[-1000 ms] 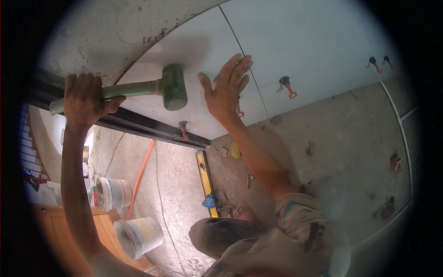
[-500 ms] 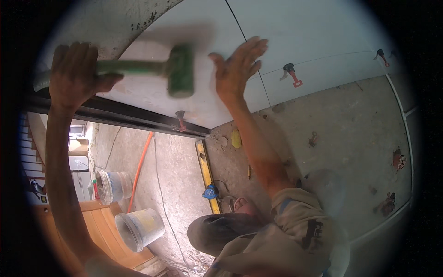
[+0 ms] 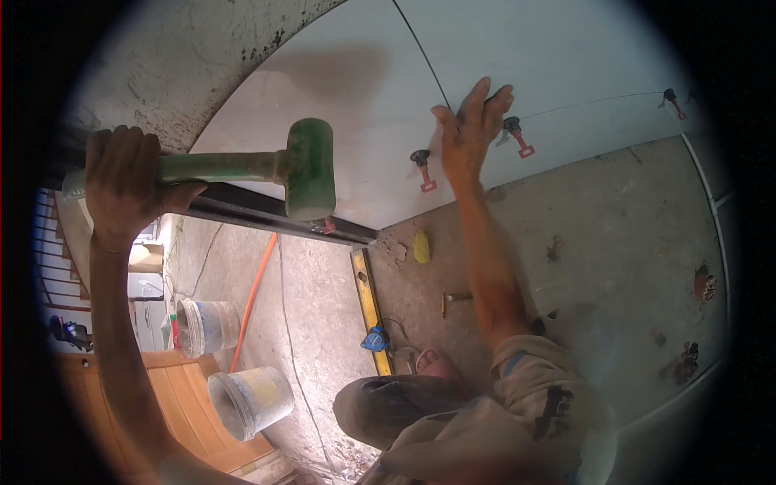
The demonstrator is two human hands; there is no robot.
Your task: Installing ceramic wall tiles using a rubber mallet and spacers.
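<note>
Got green, blunt-headed, rubber-looking mallet (image 3: 310, 168) fisted in left hand (image 3: 125, 184), far left; could totally clip empty, splayed right hand (image 3: 470, 144), upper centre, by swinging wide.

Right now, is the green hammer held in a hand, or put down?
Held: the green hammer has its handle inside the closed left hand.

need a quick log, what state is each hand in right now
Left hand: closed, holding the green hammer.
Right hand: open, holding nothing; whether it touches the pale panel, can't tell.
</note>
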